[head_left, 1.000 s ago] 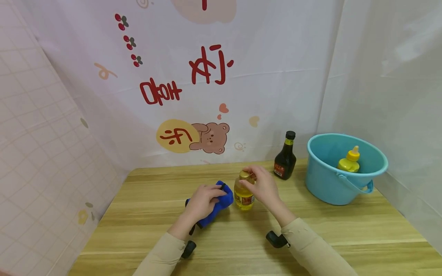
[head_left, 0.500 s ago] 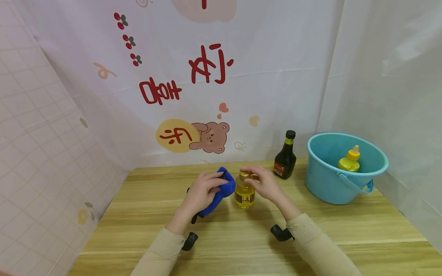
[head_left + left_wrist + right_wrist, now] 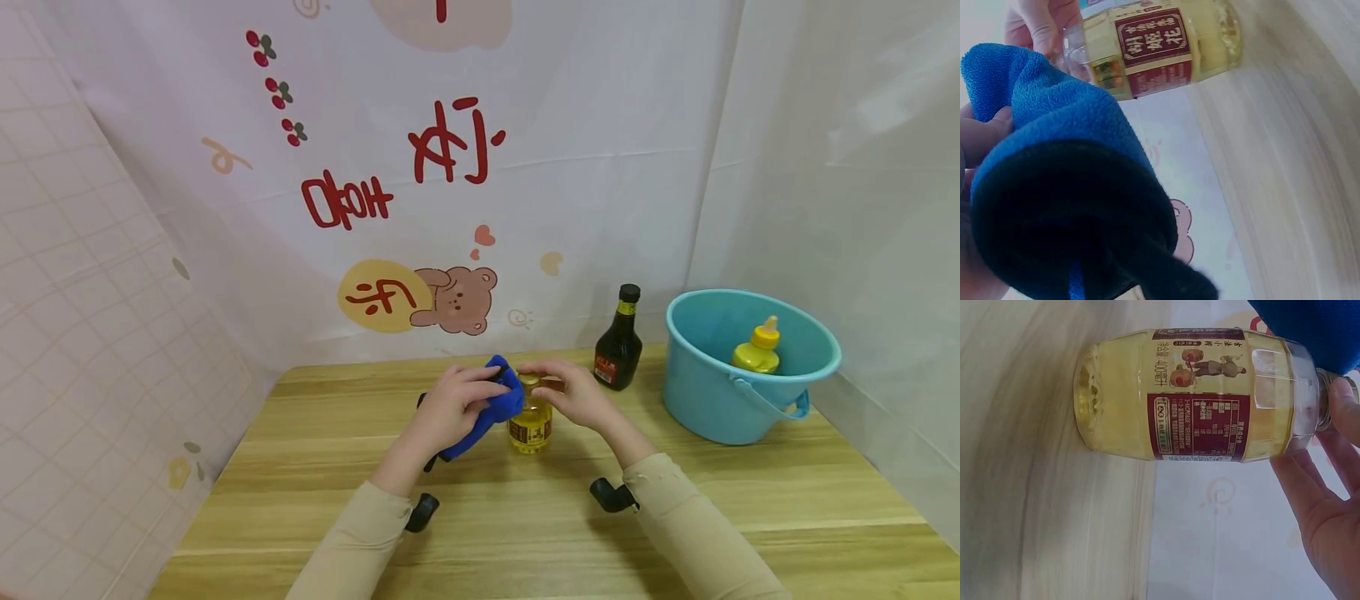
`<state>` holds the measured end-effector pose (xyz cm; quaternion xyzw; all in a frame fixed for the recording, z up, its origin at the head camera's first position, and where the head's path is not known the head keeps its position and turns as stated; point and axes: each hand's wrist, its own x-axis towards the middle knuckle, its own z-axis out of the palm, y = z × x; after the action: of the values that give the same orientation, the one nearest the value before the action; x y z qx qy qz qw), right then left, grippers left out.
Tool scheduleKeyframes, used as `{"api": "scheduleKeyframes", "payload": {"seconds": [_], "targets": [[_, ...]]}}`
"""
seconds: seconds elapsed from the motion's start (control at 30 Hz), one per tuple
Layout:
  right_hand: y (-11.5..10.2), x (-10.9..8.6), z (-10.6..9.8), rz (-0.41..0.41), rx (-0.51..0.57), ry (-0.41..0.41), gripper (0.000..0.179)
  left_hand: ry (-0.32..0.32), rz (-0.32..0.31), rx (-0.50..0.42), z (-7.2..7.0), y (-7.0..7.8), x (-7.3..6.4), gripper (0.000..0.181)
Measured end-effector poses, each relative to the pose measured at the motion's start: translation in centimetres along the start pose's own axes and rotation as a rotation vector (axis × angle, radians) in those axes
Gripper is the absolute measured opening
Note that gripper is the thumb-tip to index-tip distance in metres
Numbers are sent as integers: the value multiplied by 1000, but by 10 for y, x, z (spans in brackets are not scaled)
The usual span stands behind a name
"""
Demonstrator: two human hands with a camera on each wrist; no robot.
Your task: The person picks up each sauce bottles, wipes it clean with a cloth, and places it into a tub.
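My left hand [image 3: 450, 408] grips a folded blue towel [image 3: 508, 404] with black edging. In the left wrist view the towel's plush surface [image 3: 1072, 112] shows above its dark, rolled edge. The towel is against the upper left side of a small bottle of cooking oil [image 3: 530, 431], which stands upright on the table. My right hand [image 3: 577, 396] holds that bottle by its cap and neck; in the right wrist view the thumb lies on the cap and the fingers are around the neck. Clear yellow oil and a red label show on the bottle [image 3: 1197, 394].
A dark sauce bottle [image 3: 618, 350] with a black cap stands behind and to the right. Further right is a light blue bucket [image 3: 705, 408] holding a yellow-capped squeeze bottle [image 3: 756, 357]. The wooden table [image 3: 510, 542] ends at a printed curtain [image 3: 585, 208] behind.
My left hand has lifted the towel and carried it rightward against the oil bottle's neck. My right hand has shifted its fingers slightly at the cap; the bottle has stayed nearly in place.
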<state>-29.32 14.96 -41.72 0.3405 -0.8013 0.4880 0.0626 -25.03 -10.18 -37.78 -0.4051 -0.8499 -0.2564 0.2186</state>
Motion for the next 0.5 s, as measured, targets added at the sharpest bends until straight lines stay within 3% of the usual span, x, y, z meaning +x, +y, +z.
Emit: {"api": "scheduleKeyframes", "payload": {"seconds": [0.5], "targets": [[1, -1, 1, 29, 21, 21, 35, -86, -36, 45, 15, 0, 0, 29]]}}
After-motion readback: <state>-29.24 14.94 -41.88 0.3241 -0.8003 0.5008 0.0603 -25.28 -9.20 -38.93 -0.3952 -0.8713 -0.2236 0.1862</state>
